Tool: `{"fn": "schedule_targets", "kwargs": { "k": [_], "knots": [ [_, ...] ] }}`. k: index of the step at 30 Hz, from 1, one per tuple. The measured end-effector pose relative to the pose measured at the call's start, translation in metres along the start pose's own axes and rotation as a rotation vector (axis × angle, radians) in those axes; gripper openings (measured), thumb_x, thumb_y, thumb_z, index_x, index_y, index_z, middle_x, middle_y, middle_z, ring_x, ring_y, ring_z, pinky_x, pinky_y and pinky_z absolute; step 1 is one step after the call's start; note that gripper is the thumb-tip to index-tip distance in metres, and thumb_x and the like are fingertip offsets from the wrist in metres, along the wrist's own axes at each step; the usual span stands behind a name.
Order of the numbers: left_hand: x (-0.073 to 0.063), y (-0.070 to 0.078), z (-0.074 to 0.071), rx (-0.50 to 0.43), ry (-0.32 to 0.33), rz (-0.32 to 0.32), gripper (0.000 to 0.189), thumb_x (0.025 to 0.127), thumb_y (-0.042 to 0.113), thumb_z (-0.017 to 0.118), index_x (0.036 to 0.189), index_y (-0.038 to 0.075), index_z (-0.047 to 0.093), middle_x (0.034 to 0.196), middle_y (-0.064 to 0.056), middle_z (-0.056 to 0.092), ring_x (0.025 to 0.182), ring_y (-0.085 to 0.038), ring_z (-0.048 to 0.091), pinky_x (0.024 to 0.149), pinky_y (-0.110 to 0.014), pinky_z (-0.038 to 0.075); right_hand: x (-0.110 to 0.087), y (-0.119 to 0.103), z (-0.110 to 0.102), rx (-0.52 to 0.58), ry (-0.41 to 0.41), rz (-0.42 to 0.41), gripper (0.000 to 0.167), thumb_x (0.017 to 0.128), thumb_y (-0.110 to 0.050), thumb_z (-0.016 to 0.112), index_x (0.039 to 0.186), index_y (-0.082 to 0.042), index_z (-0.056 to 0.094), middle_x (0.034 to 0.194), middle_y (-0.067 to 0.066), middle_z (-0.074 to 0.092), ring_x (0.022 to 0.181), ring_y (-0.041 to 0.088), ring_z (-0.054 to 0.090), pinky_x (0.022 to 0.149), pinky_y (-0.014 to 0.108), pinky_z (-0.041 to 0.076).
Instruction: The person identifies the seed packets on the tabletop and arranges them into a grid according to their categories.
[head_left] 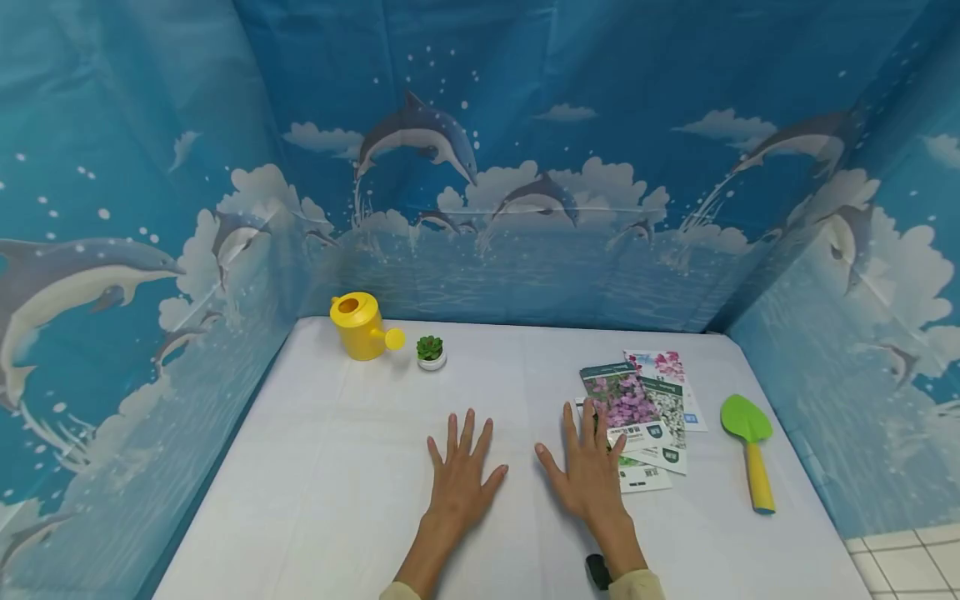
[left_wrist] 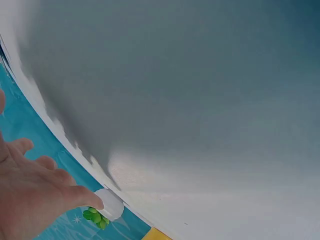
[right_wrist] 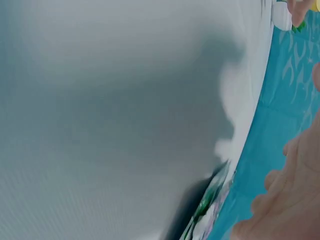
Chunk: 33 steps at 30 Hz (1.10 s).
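Your left hand [head_left: 459,487] and right hand [head_left: 592,479] reach out palm down over the white surface [head_left: 322,467], and the step in hand looks like a ready pose. To do it well, let your wrists be loose, hold both palms level and leave a little air beneath them; the wrist views suggest that both are raised. Mind your right side most: a low sideways sweep there could drag the loosely fanned seed packets [head_left: 633,410] apart. Should you take one, it seems best to pinch a free edge and lift before sliding, since thin packets may slip on each other.

Your fingers are released on both hands, straight and spread, grasping nothing. The packets lie ahead and to the right of your right hand, whose fingertips overlap their left edge in the head view; contact looks unlikely. The purple-flowered packet [head_left: 611,390] partly covers the white-flowered packet [head_left: 671,408]. Beyond them to the right lies the trowel [head_left: 756,471]. Well ahead of your left fingers stands the potted succulent [head_left: 431,353], just beside the yellow watering can [head_left: 358,335].
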<state>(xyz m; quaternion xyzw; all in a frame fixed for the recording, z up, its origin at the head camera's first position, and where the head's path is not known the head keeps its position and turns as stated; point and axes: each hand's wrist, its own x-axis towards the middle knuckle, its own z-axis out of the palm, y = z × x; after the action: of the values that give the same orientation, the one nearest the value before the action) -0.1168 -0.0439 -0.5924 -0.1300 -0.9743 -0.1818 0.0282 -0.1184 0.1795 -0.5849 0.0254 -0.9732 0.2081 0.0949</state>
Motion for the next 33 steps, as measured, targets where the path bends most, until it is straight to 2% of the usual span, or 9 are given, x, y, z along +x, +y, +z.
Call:
{"fn": "schedule_targets", "kwargs": {
  "k": [3,11,18,22,27,33],
  "knots": [
    [0.000,0.001,0.000,-0.003,0.000,0.006,0.074,0.105,0.049,0.066,0.167,0.017,0.043,0.177,-0.016,0.026,0.165,-0.045,0.016,0.121,-0.082,0.020,0.002,0.006,-0.003,-0.011,-0.008,0.018,0.092,0.104,-0.058,0.061,0.170,-0.003,0.028,0.177,0.030,0.014,0.162,0.057,0.008,0.117,0.089,0.009],
    [0.003,0.004,0.002,-0.024,-0.006,0.020,0.074,0.105,0.049,0.066,0.168,0.018,0.041,0.178,-0.016,0.024,0.165,-0.045,0.013,0.122,-0.082,0.018,0.010,0.023,-0.017,-0.007,0.034,0.039,0.099,0.102,-0.059,0.064,0.170,0.000,0.023,0.177,0.030,0.008,0.164,0.052,-0.003,0.115,0.091,0.008],
    [0.003,0.007,0.002,-0.026,-0.003,0.033,0.074,0.105,0.049,0.065,0.168,0.018,0.041,0.178,-0.017,0.025,0.165,-0.046,0.015,0.122,-0.082,0.019,0.017,0.040,-0.032,-0.003,0.041,0.059,0.103,0.103,-0.061,0.062,0.172,-0.001,0.015,0.178,0.029,-0.001,0.163,0.052,-0.008,0.114,0.092,0.005],
    [0.003,0.009,0.001,-0.041,0.009,0.049,0.074,0.104,0.047,0.068,0.166,0.015,0.044,0.176,-0.019,0.028,0.163,-0.048,0.019,0.120,-0.083,0.021,0.016,0.049,-0.039,-0.009,0.041,0.087,0.104,0.104,-0.062,0.060,0.172,0.001,0.011,0.177,0.030,-0.003,0.162,0.054,-0.008,0.115,0.091,0.004],
    [0.003,0.010,0.002,-0.047,-0.013,0.039,0.074,0.105,0.048,0.066,0.168,0.016,0.042,0.177,-0.017,0.026,0.164,-0.046,0.016,0.122,-0.081,0.019,0.012,0.060,-0.042,-0.020,0.057,0.124,0.107,0.103,-0.062,0.062,0.170,0.005,0.013,0.176,0.033,0.002,0.162,0.057,-0.003,0.117,0.090,0.007],
    [0.001,0.011,0.004,-0.072,-0.041,0.027,0.075,0.106,0.049,0.065,0.168,0.017,0.040,0.178,-0.017,0.024,0.165,-0.045,0.014,0.122,-0.081,0.021,0.003,0.077,-0.040,-0.035,0.037,0.163,0.110,0.101,-0.063,0.064,0.169,0.007,0.013,0.176,0.034,0.002,0.162,0.056,-0.004,0.116,0.090,0.005]
  ]
}}
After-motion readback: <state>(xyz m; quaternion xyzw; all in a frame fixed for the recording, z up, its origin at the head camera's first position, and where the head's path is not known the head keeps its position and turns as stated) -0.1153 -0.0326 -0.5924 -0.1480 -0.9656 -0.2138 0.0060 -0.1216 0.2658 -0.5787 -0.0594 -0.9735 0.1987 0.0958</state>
